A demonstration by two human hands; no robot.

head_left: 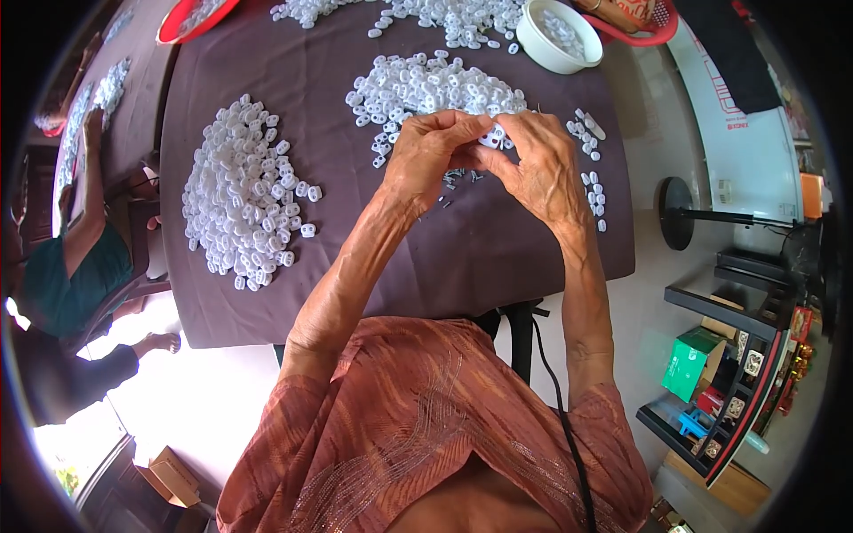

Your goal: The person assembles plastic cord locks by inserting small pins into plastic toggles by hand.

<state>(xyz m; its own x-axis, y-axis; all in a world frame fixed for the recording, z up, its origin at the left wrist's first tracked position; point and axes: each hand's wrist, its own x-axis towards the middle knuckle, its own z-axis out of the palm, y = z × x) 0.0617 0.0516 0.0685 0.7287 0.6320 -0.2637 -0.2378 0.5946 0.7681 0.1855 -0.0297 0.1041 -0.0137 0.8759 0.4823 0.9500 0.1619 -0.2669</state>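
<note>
My left hand (428, 153) and my right hand (544, 167) meet over the table, fingertips pinched around a small white plastic piece (493, 138) with dark holes. Fingers cover much of it. Just beyond them spreads a heap of similar white oval pieces (426, 86). Beneath my hands lie several tiny dark metal bits, possibly screws (455, 178), partly hidden. To the left of my left forearm is a large mound of the same white pieces (235, 191). A few loose white pieces (593, 197) lie right of my right hand.
A brown cloth covers the table (400, 266). At the far right stand a white tub (555, 40) of small parts and a red basket (657, 22); a red tray (191, 18) sits far left. Another person (75, 258) works at the left table. Shelving (737, 382) stands right.
</note>
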